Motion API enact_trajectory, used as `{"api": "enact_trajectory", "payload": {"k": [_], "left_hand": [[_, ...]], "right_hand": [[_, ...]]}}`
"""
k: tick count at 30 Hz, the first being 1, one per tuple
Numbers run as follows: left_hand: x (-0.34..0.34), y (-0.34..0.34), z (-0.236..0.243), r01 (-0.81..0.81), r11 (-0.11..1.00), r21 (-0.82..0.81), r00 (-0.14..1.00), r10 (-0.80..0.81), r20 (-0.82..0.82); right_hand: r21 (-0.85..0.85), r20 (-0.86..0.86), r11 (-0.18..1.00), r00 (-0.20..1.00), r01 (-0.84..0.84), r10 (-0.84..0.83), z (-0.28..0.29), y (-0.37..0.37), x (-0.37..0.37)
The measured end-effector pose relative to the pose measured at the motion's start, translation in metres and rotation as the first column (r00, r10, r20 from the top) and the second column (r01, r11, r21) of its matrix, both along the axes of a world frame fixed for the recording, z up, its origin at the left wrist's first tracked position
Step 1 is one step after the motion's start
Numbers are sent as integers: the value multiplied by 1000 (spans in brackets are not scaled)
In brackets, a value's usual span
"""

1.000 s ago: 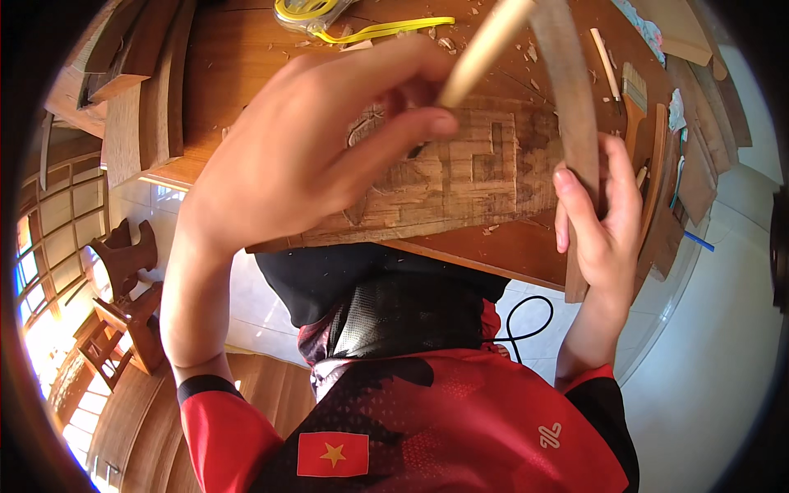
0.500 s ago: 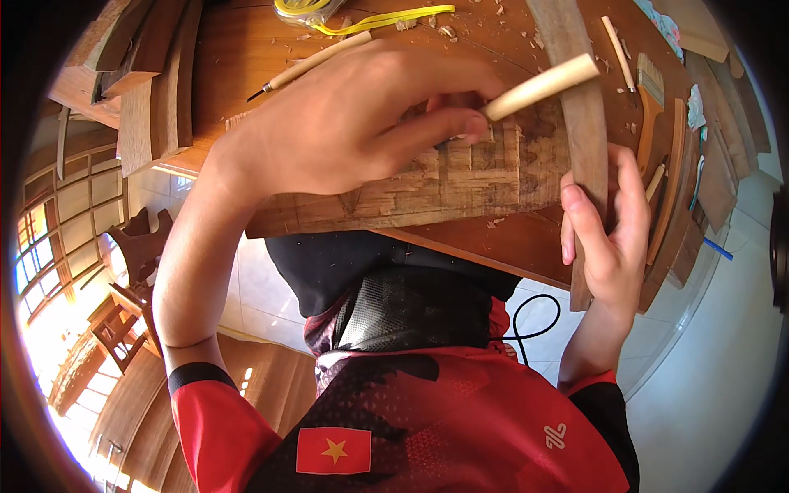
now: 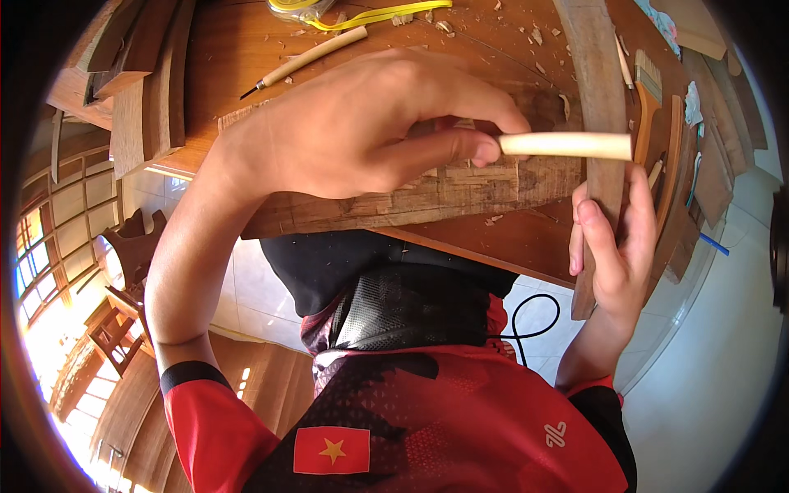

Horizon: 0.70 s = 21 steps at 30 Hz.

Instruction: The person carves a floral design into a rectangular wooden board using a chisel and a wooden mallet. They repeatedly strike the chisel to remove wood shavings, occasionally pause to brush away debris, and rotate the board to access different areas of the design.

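Observation:
A carving chisel is pinched in my left hand (image 3: pixel 370 123). Its pale wooden handle (image 3: pixel 575 145) points right, and its blade end is hidden under my fingers. Below that hand lies a thick wooden board (image 3: pixel 394 197) with rough cuts across its face, partly covered by the hand and forearm. My right hand (image 3: pixel 616 246) is wrapped round the lower part of a long flat wooden strip (image 3: pixel 598 74), which stands nearly upright in view past the board's right end. The chisel handle's free end crosses in front of this strip; whether they touch I cannot tell.
Another chisel (image 3: pixel 308 59) lies beyond my left hand, near a tape measure (image 3: pixel 300 8) with a yellow strap. Wood shavings (image 3: pixel 537 35) dot the table (image 3: pixel 238 41). A brush (image 3: pixel 648 94) lies at right, and stacked planks (image 3: pixel 140 107) stand at far left.
The chisel handle has swung from slanting up to nearly level, its free end now lower and further right. My right hand and the wooden strip have shifted slightly right.

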State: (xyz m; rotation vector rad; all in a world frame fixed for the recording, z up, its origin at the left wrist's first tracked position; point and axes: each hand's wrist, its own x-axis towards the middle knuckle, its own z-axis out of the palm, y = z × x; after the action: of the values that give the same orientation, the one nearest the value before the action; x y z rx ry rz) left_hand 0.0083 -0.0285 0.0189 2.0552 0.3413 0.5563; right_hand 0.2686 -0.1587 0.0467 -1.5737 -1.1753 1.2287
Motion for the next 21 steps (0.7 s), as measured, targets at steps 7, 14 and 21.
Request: {"api": "enact_trajectory", "payload": {"k": [7, 14, 21], "left_hand": [[-3, 0, -1, 5, 998, -62, 999, -7, -39], [-2, 6, -1, 56, 996, -72, 998, -58, -37], [0, 6, -8, 87, 994, -67, 996, -85, 32]], "right_hand": [[-15, 0, 1000, 1000, 2, -2, -2, -9, 5], [19, 15, 1000, 1000, 7, -7, 7, -21, 3], [159, -12, 987, 999, 33, -31, 7, -51, -2]]}}
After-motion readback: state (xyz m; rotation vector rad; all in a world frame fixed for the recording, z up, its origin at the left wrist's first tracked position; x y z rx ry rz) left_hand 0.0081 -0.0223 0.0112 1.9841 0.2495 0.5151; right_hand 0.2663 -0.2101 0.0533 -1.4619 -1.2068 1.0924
